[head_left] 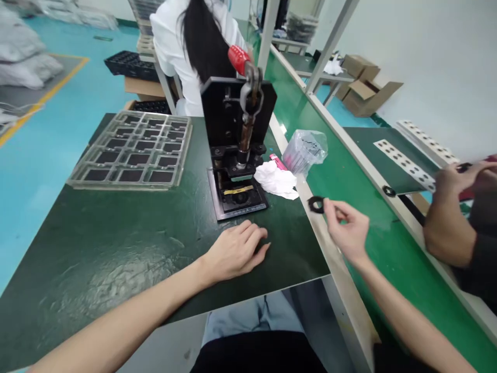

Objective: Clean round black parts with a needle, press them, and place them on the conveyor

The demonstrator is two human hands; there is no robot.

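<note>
The right hand (347, 231) pinches a black rubber ring (316, 204) in a narrow thumb-and-finger grip, just right of the hand press (237, 140). The ring's long axis seems level, its hole facing the camera. The left hand (235, 251) lies open and empty on the green mat (97, 269), just before the press.

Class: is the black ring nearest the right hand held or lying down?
Held: the black ring is pinched by the right hand.

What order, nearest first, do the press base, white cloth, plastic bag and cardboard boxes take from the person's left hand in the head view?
1. Press base, straight ahead of the left hand.
2. White cloth, right of the press.
3. Clear plastic bag, just beyond the cloth.
4. Cardboard boxes, far back right.
</note>
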